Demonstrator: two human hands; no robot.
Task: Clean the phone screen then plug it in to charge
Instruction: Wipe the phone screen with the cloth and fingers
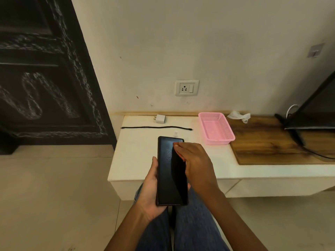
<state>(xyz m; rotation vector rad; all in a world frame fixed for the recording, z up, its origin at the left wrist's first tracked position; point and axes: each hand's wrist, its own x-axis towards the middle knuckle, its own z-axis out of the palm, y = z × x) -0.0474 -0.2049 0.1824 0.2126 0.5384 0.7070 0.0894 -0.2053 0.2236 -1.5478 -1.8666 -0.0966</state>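
Note:
My left hand [150, 192] grips a black phone [171, 178] from below, its dark screen facing up above my lap. Small droplets speckle the upper left of the screen. My right hand [194, 163] lies flat over the phone's upper right, straight fingers touching the glass. On the white shelf [137, 151] behind lie a white charger adapter [160, 119] and a straight black cable [156, 127]. A small clear bottle [175, 134] peeks out just behind the phone's top edge. A white wall socket [186, 88] sits above the shelf.
A pink plastic basket [216, 130] stands on the shelf to the right, with a crumpled white tissue [239, 115] behind it on a wooden board [268, 142]. A dark monitor [315, 109] and its cord occupy the far right. A dark carved door [45, 69] fills the left.

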